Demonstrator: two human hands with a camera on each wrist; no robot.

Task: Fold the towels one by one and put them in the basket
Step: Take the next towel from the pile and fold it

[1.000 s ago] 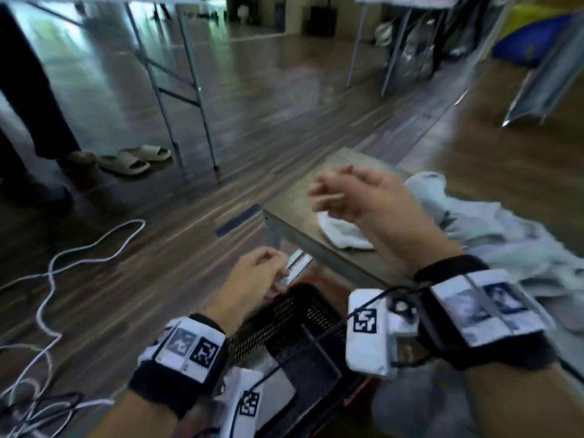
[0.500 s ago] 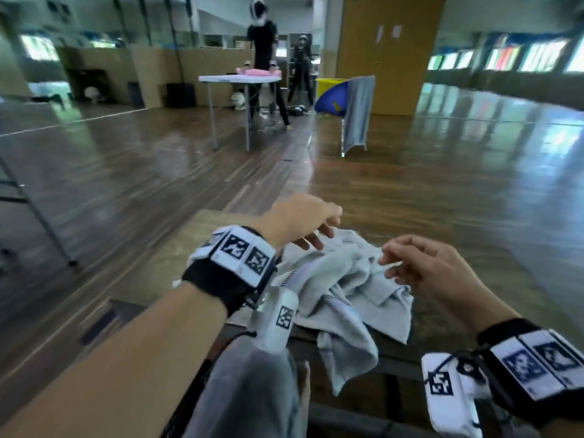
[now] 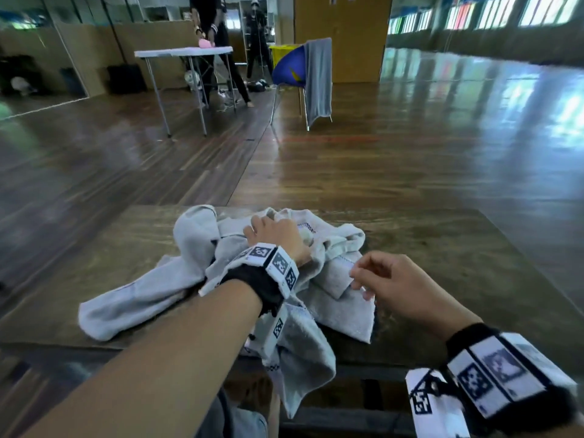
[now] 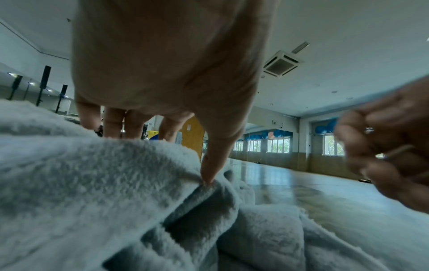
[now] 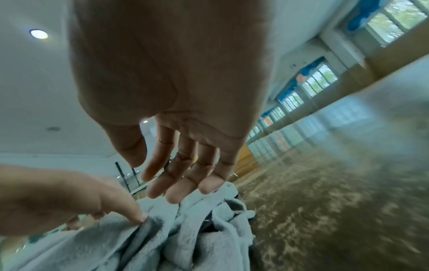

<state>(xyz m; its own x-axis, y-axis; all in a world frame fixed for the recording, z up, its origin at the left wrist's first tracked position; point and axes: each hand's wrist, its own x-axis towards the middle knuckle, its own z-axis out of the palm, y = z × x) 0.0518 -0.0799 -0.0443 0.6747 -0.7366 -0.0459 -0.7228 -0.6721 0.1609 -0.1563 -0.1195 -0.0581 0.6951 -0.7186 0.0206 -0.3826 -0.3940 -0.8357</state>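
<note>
On the table (image 3: 426, 248) lies a crumpled heap of grey towels (image 3: 142, 298), one corner hanging over the near edge. Left hand (image 3: 276, 237) rests on the heap, fingers down and thumb pressing a fold, probably to single out one towel. Right hand (image 3: 395, 286) hovers just beside it, fingers loose and empty, seemingly ready to catch an edge.

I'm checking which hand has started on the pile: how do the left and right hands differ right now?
The left hand rests on the grey towel pile, thumb pressing into a fold; the right hand hovers beside it, touching nothing. The left reaches farther across the table; the right sits nearer the body. Both hold nothing, and both wear marker wristbands.
</note>
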